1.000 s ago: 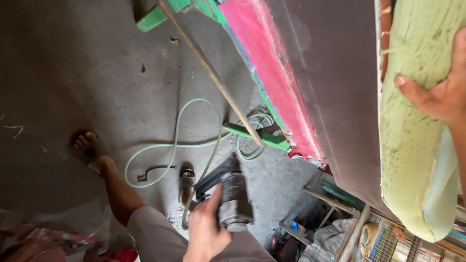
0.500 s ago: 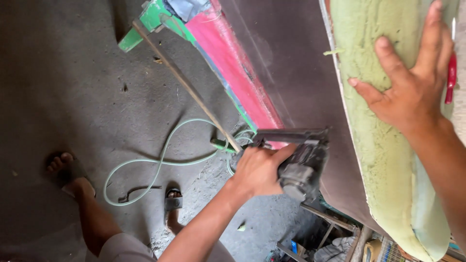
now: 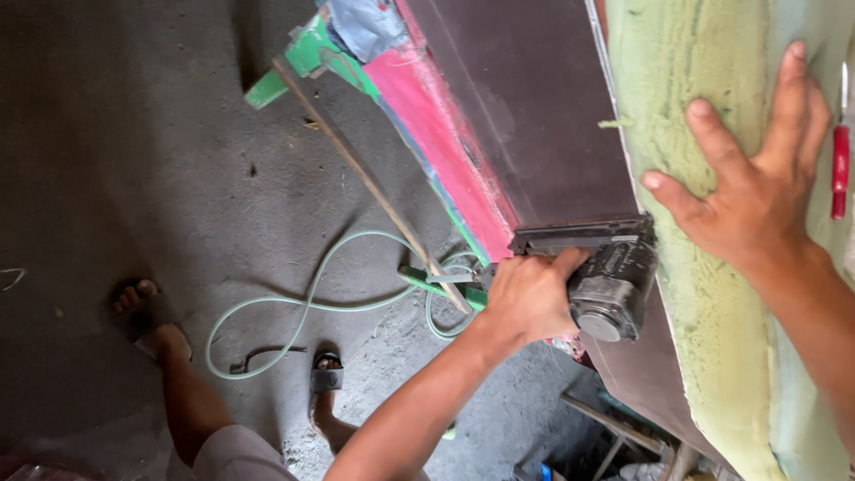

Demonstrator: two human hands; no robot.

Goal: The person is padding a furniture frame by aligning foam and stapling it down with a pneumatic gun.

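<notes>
The pneumatic staple gun (image 3: 597, 276) sits with its nose pressed against the edge where the dark brown fabric panel (image 3: 534, 116) meets the green foam cushion (image 3: 695, 267). Its long black magazine lies flat across the lower end of the panel, and its round grey cap faces the camera. The left hand (image 3: 530, 298) is closed around the gun's grip, fingers wrapped tight and the forearm reaching up from the lower middle of the view. The right hand (image 3: 757, 200) lies open and flat on the foam, fingers spread, just beside the gun's body and pressing the cushion down.

At the far right edge, beyond the right hand, a red-handled tool (image 3: 839, 169) rests on the foam; its kind cannot be told. Left of the brown panel runs a strip of pink fabric (image 3: 436, 134), bordered by a green-painted frame (image 3: 298, 62) with a scrap of blue cloth at its top. A thin wooden stick (image 3: 374, 187) leans across the frame toward the floor. On the grey concrete floor (image 3: 134, 160) a pale green air hose (image 3: 303, 307) loops toward the gun. The person's two feet in sandals (image 3: 325, 379) stand near the hose.
</notes>
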